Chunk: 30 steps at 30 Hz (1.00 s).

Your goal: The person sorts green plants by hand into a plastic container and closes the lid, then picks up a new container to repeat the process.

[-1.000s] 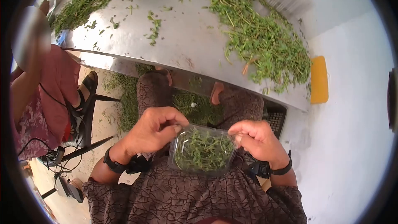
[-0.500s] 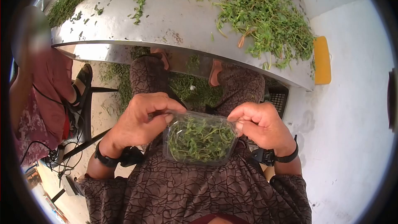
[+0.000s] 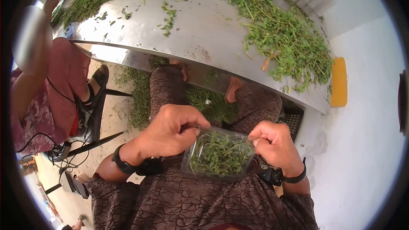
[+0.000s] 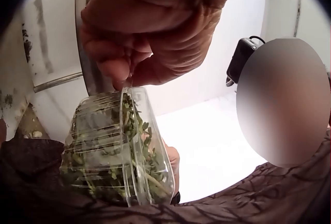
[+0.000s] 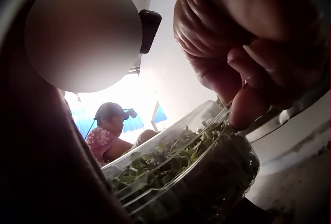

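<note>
A clear plastic clamshell box (image 3: 219,155) filled with leafy green sprigs is held over my lap, its lid down over the greens. My left hand (image 3: 174,130) pinches the box's far left corner between thumb and curled forefinger. At the far right corner, my right hand (image 3: 275,147) pinches the rim the same way. In the left wrist view the closed seam of the box (image 4: 129,146) stands upright below the left fingertips. The right wrist view shows the thumb and fingers at the corner of the box (image 5: 181,157), with leaves pressed against the plastic.
A metal table (image 3: 204,30) stretches ahead, bearing a heap of green sprigs (image 3: 289,42) at right and another (image 3: 98,0) at left. Behind it stands a yellow board (image 3: 339,83) by the white wall. More greens (image 3: 204,102) lie below; a black crate (image 3: 293,119) stands right. Another person (image 3: 64,72) sits left.
Both hands keep their pinch on the box corners. The head view swings down and back up, so the table and box shift in the frame. The box has moved little relative to my lap.
</note>
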Tool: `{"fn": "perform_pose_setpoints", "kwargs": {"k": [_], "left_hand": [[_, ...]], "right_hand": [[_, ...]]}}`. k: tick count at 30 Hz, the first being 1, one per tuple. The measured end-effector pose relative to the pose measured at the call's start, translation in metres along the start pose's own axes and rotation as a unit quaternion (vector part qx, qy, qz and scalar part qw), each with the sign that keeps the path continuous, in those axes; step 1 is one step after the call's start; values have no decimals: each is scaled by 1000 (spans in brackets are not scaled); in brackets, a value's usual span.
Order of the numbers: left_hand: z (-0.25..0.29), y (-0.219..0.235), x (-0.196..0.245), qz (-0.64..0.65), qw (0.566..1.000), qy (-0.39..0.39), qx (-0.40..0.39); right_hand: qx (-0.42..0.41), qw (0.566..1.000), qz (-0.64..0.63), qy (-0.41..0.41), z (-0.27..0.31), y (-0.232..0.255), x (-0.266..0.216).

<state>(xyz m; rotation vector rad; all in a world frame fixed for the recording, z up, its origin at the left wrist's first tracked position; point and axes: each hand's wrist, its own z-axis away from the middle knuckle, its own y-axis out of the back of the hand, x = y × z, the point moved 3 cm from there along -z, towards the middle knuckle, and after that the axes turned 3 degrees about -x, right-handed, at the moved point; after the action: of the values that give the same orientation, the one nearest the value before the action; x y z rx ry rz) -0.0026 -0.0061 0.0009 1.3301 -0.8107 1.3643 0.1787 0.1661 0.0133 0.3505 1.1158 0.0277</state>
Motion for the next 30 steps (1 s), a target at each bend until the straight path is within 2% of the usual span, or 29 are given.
{"fn": "perform_pose_setpoints", "kwargs": {"k": [1, 2, 4, 5, 10, 12, 14, 16, 24, 30], "left_hand": [[-1, 0, -2, -28, 999, -31, 8], [-1, 1, -2, -31, 999, -30, 13], [-1, 3, -5, 3, 1000, 14, -13], [1, 4, -7, 70, 996, 51, -14], [4, 7, -4, 102, 993, 53, -21], [5, 9, -6, 111, 991, 79, -5], [4, 9, -8, 115, 991, 73, -7], [3, 12, -4, 62, 996, 50, -27], [0, 8, -1, 96, 994, 55, -26], [-3, 5, -8, 84, 995, 35, -44]], "right_hand": [[11, 999, 16, 25, -1, -1, -1], [6, 999, 16, 30, -3, -1, 1], [11, 999, -35, 33, -3, -1, 7], [0, 998, -57, 33, -4, 0, 5], [-37, 993, -108, -9, -3, 4, 0], [-46, 990, -128, -38, -4, 3, -1], [-43, 992, -117, -26, -4, 1, 2], [-43, 992, -117, 3, -3, 0, 2], [-19, 994, -98, 36, -2, 1, 5], [3, 996, -90, 28, -5, -1, 12]]}}
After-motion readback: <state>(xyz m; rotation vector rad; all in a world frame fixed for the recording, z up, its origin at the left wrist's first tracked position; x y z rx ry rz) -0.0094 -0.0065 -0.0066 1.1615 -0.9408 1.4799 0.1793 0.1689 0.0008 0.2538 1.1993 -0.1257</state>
